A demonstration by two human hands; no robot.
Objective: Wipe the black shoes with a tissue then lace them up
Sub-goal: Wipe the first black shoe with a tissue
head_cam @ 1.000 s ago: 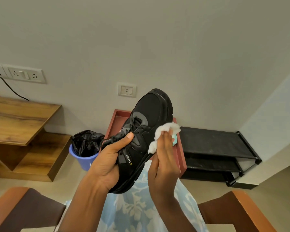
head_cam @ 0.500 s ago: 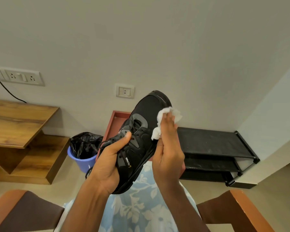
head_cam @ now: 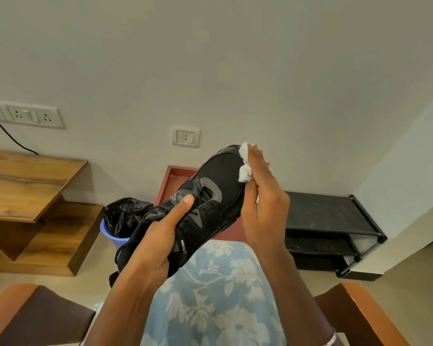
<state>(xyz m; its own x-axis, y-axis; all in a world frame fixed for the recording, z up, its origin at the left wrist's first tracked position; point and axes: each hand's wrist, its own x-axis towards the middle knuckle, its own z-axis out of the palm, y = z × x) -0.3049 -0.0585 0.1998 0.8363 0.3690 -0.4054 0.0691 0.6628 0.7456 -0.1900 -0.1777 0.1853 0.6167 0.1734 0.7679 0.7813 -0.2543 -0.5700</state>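
Observation:
A black shoe (head_cam: 211,193) is held up in front of me, toe pointing away and up to the right. My left hand (head_cam: 158,236) grips it around the heel and collar, thumb lying over the lace area. A crumpled white tissue (head_cam: 245,162) sits against the right side of the toe. My right hand (head_cam: 263,203) presses the tissue onto the shoe with straight fingers; most of the tissue is hidden behind them. Loose black laces hang below the heel.
A red-brown tray (head_cam: 171,181) lies behind the shoe. A blue bin with a black liner (head_cam: 121,221) stands left of it. A wooden desk (head_cam: 28,186) is at the left, a black shoe rack (head_cam: 330,221) at the right. Chair arms (head_cam: 360,313) flank my lap.
My right hand has slid the tissue up along the shoe's right side, from the midfoot to the toe. The left hand keeps the same hold.

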